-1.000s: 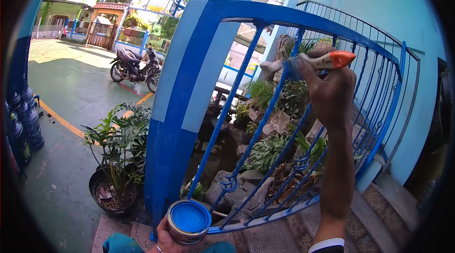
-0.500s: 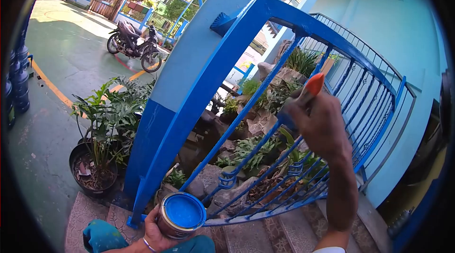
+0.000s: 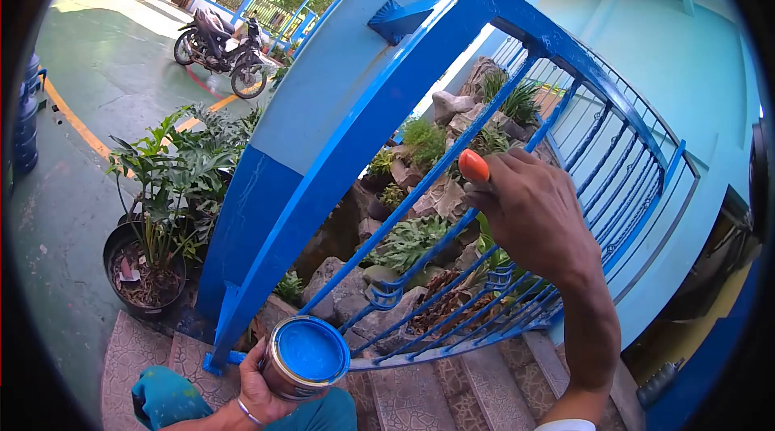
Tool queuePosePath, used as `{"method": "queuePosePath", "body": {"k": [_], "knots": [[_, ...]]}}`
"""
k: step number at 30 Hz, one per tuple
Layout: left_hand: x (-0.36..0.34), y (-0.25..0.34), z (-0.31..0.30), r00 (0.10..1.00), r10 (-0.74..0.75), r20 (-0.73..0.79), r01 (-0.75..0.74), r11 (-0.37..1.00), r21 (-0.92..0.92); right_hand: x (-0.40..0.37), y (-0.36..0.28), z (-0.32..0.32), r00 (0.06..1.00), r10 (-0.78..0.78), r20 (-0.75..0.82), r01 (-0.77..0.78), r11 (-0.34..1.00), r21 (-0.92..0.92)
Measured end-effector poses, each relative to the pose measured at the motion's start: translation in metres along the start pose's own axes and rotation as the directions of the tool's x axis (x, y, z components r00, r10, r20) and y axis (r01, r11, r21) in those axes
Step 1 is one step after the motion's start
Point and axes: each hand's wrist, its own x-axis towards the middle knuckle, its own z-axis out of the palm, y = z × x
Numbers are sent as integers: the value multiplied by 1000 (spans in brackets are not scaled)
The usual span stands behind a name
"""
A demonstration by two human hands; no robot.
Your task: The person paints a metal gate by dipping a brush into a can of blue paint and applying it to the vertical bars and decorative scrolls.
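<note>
My left hand [image 3: 257, 389] is wrapped round a paint can [image 3: 309, 350] filled with blue paint, held low above my knees. Raised at the bars of the blue metal railing [image 3: 351, 144], my right hand [image 3: 537, 217] grips a paintbrush [image 3: 474, 165]. Only its orange handle end shows clearly, pointing up and left, while the bristles are hidden behind my fingers. Twisted bars and a wide flat frame make up the railing, which curves away to the right.
Behind the railing lies a rock garden [image 3: 440, 193] with plants. A potted plant [image 3: 149, 261] stands left of the blue pillar [image 3: 278, 136]. Stone steps [image 3: 412, 399] run beneath the railing. A motorcycle [image 3: 218, 48] is parked on the green court, and water jugs [image 3: 26, 128] stand far left.
My right hand has moved left and slightly down, and the brush handle has swung from pointing up-right to up-left. The can stays in my left hand. The view has shifted slightly.
</note>
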Motion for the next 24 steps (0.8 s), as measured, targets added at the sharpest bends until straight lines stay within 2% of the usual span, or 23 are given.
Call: {"method": "queuePosePath", "body": {"k": [3,4,5,7,10,13,16,19,20,23,24], "knots": [[1,0,1,1000,3,16,-3,1000,-22,12,8,-9,980,199,8,-199,974,106],[1,0,0,1000,-1,12,2,1000,-25,17,14,-15,969,235,-75,-225,967,122],[2,0,0,1000,-5,9,5,1000,-29,20,23,-12,950,164,-265,-156,986,50],[3,0,-2,1000,-6,4,7,999,-48,24,36,-18,931,-23,-365,-45,983,-177],[2,1,-1,1000,-5,-1,5,997,-81,15,28,-19,984,20,-178,-27,999,-34],[0,3,5,1000,1,-2,-1,997,-72,10,19,-27,997,18,-79,-22,998,-52],[1,3,5,1000,9,-8,-9,998,-65,14,18,-28,990,40,-138,-43,999,-21],[1,4,6,1000,29,-10,-29,999,-45,16,18,-19,990,-62,-123,31,970,-240],[0,5,6,999,37,-10,-37,999,-34,14,18,-16,991,-88,-97,65,973,-223],[0,5,6,999,35,-1,-35,999,-40,9,10,-18,987,-64,-148,54,996,-69],[0,6,5,999,38,-3,-38,998,-42,9,12,-16,974,-57,-219,50,998,-38]]}}
